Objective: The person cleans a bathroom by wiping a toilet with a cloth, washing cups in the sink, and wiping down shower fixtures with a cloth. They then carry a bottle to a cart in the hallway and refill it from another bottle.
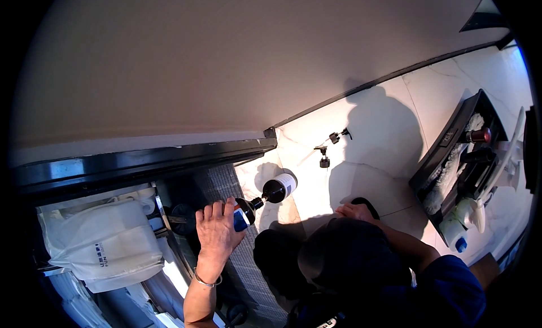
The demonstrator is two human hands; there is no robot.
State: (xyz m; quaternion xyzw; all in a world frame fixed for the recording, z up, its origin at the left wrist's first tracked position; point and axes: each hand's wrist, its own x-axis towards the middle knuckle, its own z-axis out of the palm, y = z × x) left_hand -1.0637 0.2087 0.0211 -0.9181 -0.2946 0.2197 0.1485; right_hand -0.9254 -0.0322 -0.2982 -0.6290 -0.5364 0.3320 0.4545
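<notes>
My left hand [217, 229] is wrapped around a dark bottle with a blue label [241, 218]. This bottle is tipped over, and its black neck points at the top of a second dark bottle with a white label [280, 187] on the floor. Whether liquid runs between them is too small to make out. On my knee lies my right hand [357, 211], holding nothing, its fingers partly in view. Two black pump heads, one nearer [323, 157] and one farther [340, 136], lie on the floor beyond the bottles.
At the right stands a black caddy [446, 137] with cloths, a spray bottle [456, 232] and other items. On the left, an open shelf holds a white printed bag [113, 243] and stacked white items. A brown panel [158, 62] rises ahead above the pale tiled floor [406, 96].
</notes>
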